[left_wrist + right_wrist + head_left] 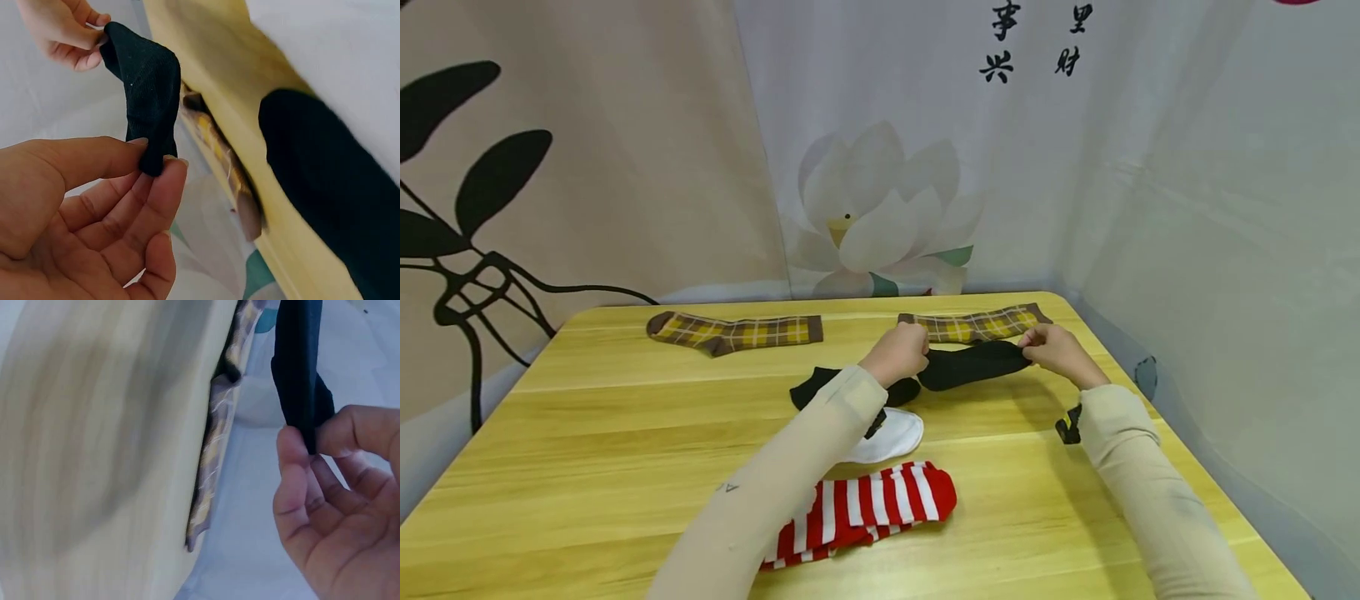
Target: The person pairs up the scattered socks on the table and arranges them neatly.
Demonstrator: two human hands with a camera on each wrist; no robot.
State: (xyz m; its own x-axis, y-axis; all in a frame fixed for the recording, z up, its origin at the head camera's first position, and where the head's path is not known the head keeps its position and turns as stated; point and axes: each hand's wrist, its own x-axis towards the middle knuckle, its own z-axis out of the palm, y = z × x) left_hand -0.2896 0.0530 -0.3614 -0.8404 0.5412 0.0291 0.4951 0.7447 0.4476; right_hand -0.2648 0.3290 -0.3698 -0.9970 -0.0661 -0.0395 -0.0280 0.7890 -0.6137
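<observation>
A black sock (973, 365) is stretched between both hands above the table's right side. My left hand (898, 353) pinches one end of it between thumb and fingers, as the left wrist view shows close up. At the other end my right hand (1057, 353) pinches the fabric with thumb and forefinger. A second black sock (904, 392) lies on the table under the left hand, partly hidden by that forearm. Just in front of it is a white sock (887, 437), also partly covered by the left sleeve. Behind the held sock lies a brown and yellow plaid sock (977, 324).
Another plaid sock (737, 332) lies at the back left of the wooden table (625, 467). Red and white striped socks (880, 510) lie nearer the front, beside the left forearm. A printed curtain (700, 150) hangs behind the table.
</observation>
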